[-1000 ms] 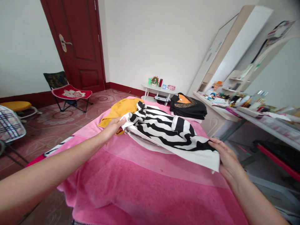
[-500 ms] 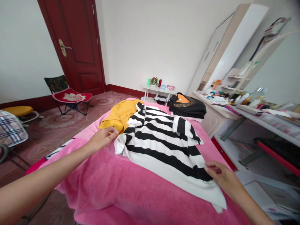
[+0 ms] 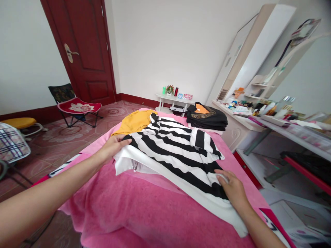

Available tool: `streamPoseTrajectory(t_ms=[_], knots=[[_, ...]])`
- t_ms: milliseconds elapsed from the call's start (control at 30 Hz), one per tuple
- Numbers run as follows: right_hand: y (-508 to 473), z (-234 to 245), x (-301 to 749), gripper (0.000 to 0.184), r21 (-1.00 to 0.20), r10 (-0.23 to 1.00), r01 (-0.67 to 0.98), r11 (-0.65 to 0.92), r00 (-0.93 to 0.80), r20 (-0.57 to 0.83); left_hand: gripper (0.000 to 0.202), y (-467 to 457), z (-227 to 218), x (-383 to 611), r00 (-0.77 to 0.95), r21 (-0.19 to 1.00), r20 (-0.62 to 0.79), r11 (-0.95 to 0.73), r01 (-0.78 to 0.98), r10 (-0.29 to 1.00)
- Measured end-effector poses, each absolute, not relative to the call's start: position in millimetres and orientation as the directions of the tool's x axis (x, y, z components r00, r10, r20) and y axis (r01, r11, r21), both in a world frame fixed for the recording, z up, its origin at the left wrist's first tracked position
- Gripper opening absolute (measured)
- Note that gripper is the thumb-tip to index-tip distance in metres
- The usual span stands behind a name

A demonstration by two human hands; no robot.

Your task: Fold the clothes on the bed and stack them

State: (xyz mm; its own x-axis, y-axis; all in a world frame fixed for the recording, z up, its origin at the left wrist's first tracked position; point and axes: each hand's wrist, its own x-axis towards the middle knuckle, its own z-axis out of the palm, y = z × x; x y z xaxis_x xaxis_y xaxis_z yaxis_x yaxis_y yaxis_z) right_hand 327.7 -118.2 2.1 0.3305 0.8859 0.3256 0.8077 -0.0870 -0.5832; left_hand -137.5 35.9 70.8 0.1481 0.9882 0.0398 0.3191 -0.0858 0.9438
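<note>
A black-and-white striped shirt [image 3: 173,151] lies spread over a pink blanket [image 3: 155,213], its plain white hem towards me. My left hand [image 3: 116,144] is closed on the shirt's left edge and lifts it slightly, so that side of the hem stands off the blanket. On the opposite side, my right hand [image 3: 230,186] has its fingers and thumb closed at the shirt's right edge, just above the hem. A yellow garment [image 3: 134,122] lies beyond my left hand, partly covered by the striped shirt.
A stack of folded dark clothes [image 3: 207,117] sits at the bed's far right corner. Along the right stands a dressing table [image 3: 258,125] crowded with bottles. A folding chair [image 3: 77,105] and a yellow stool [image 3: 19,121] are on the left. A small white table [image 3: 174,99] stands by the wall.
My left hand has taken hold of the shirt's left edge and pulled it outward and up. My right hand has moved slightly up and left along the right edge.
</note>
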Motion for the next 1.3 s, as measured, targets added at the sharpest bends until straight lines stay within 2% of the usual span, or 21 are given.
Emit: streamPoseTrajectory(t_ms=[67, 100, 167, 233, 300, 400, 467, 533, 633, 733, 800, 867, 933, 1033, 1100, 1200, 1267, 1300], knots=[[-123.2, 10.6, 333.5, 0.039, -0.693, 0.845, 0.716, -0.087, 0.421, 0.329, 0.043, 28.4, 72.8, -150.7, 0.091, 0.993, -0.017, 0.007, 0.116, 0.996], [-125.6, 13.9, 336.5, 0.039, -0.732, 0.83, 0.674, -0.094, 0.459, 0.316, 0.044, 24.2, 71.2, -157.1, 0.083, 0.994, -0.053, 0.044, 0.104, 0.995], [-129.7, 16.0, 343.1, 0.041, -0.771, 0.834, 0.625, -0.123, 0.486, 0.261, 0.042, 17.5, 62.5, -169.9, 0.08, 0.971, -0.114, 0.095, 0.218, 0.99], [-132.2, 11.5, 350.1, 0.041, -0.758, 0.884, 0.631, -0.165, 0.436, 0.17, 0.035, 14.3, 50.0, -181.8, 0.11, 0.897, -0.107, 0.049, 0.44, 0.988], [-132.9, 3.9, 356.1, 0.039, -0.717, 0.926, 0.668, -0.201, 0.368, 0.083, 0.027, 13.9, 40.7, -189.9, 0.183, 0.729, -0.037, -0.099, 0.677, 0.982], [-131.8, -3.2, 359.9, 0.036, -0.642, 0.948, 0.737, -0.211, 0.314, 0.049, 0.023, 13.7, 45.4, -187.2, 0.277, 0.33, 0.012, -0.266, 0.906, 0.961], [-131.1, -3.6, 358.6, 0.034, -0.592, 0.952, 0.78, -0.203, 0.3, 0.068, 0.037, 13.3, 61.6, -172.5, 0.306, 0.11, 0.072, -0.313, 0.944, 0.949], [-131.5, -2.2, 355.2, 0.032, -0.544, 0.953, 0.815, -0.202, 0.291, 0.082, 0.053, 15.3, 81.3, -147.3, 0.393, 0.018, 0.187, -0.403, 0.915, 0.9], [-133.6, 0.7, 347.8, 0.031, -0.455, 0.95, 0.861, -0.226, 0.298, 0.092, 0.052, 28.4, 98.2, -94.5, 0.571, 0.079, 0.257, -0.605, 0.792, 0.78], [-134.2, 6.4, 339.5, 0.03, -0.338, 0.947, 0.905, -0.259, 0.306, 0.096, 0.042, 56.0, 88.1, -34.3, 0.709, 0.228, 0.162, -0.726, 0.649, 0.686], [-131.1, 12.5, 336.3, 0.03, -0.266, 0.955, 0.93, -0.254, 0.285, 0.082, 0.044, 79.1, 70.6, 2.8, 0.754, 0.307, 0.099, -0.741, 0.598, 0.649], [-123.3, 19.2, 338.2, 0.027, -0.232, 0.969, 0.947, -0.224, 0.241, 0.048, 0.051, 100.9, 50.1, 33.3, 0.732, 0.339, 0.071, -0.707, 0.621, 0.677], [-110.1, 25.2, 347.0, 0.022, -0.251, 0.978, 0.95, -0.187, 0.204, 0.044, 0.055, 117.7, 29.2, 54.9, 0.679, 0.341, 0.066, -0.656, 0.673, 0.731], [-80.8, 31.5, 369.2, 0.018, -0.329, 0.961, 0.929, -0.169, 0.229, 0.155, 0.055, 131.2, 0.9, 71.4, 0.6, 0.303, 0.16, -0.618, 0.726, 0.784], [-57.4, 33.6, 382.0, 0.026, -0.395, 0.928, 0.897, -0.201, 0.303, 0.216, 0.055, 134.9, -12.8, 74.4, 0.568, 0.275, 0.232, -0.613, 0.741, 0.79], [-22.5, 33.4, 386.9, 0.056, -0.464, 0.906, 0.856, -0.228, 0.361, 0.221, 0.056, 138.1, -21.9, 73.3, 0.567, 0.271, 0.253, -0.62, 0.736, 0.784], [-2.3, 31.3, 383.1, 0.076, -0.435, 0.924, 0.881, -0.187, 0.308, 0.227, 0.056, 139.9, -22.4, 72.1, 0.57, 0.28, 0.252, -0.623, 0.731, 0.782], [6.5, 29.9, 381.7, 0.08, -0.415, 0.935, 0.896, -0.157, 0.27, 0.231, 0.056, 140.7, -22.0, 71.8, 0.57, 0.286, 0.252, -0.623, 0.728, 0.782]])
